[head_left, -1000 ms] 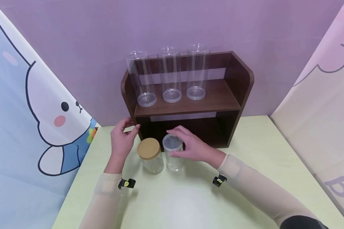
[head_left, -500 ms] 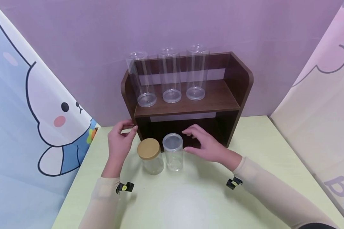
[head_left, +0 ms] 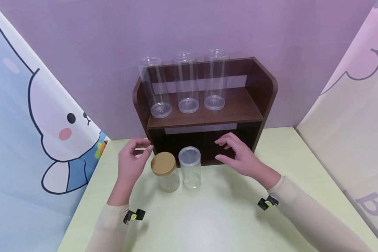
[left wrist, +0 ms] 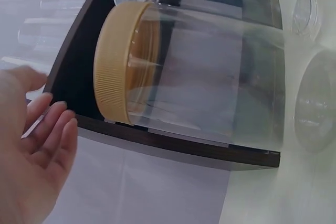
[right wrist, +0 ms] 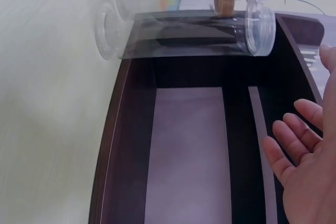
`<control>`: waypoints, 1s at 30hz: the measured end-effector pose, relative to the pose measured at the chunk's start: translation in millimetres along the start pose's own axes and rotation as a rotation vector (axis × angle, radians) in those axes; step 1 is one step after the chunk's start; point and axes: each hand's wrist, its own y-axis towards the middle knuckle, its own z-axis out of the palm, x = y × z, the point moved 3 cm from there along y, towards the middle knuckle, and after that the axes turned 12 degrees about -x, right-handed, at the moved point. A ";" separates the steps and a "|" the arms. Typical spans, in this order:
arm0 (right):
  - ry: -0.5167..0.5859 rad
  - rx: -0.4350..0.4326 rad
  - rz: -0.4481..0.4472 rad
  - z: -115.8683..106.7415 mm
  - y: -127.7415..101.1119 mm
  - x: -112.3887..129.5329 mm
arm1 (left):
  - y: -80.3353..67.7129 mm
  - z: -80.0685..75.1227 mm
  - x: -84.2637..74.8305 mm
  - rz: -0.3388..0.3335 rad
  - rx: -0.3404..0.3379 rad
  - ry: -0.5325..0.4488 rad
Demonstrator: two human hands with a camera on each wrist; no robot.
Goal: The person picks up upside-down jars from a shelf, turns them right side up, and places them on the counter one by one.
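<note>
Two clear jars stand upright on the table in front of a dark brown two-tier shelf (head_left: 204,120). The left jar (head_left: 169,182) has a tan lid (head_left: 163,163); the right one (head_left: 192,175) has a clear lid (head_left: 189,156). My left hand (head_left: 133,159) hovers with loosely bent fingers by the shelf's left side, just left of the tan-lidded jar, holding nothing. To the right of the clear-lidded jar, in front of the lower compartment, my right hand (head_left: 239,155) is held apart from it, fingers relaxed and nothing in them. In the left wrist view the tan lid (left wrist: 118,64) looms close.
Three tall clear cylinders (head_left: 155,87) stand in a row on the upper shelf, left of its right-hand side. A purple backdrop (head_left: 189,28) hangs behind. Printed cloths flank the pale table (head_left: 201,217) on both sides.
My right hand has let go of the clear-lidded jar and drawn away to the right. The left hand has shifted slightly off the shelf's side. Both jars have stayed in place.
</note>
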 end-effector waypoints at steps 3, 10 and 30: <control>0.008 -0.026 -0.003 -4.7 -0.9 -2.2 | -3.5 1.0 -2.8 -0.008 0.098 -0.005; 0.016 -0.059 0.008 -11.6 -5.8 -6.5 | -12.5 5.6 -9.5 0.045 0.251 -0.028; 0.038 -0.140 -0.019 -31.1 6.0 -4.5 | -16.5 13.3 -16.7 0.082 0.298 -0.053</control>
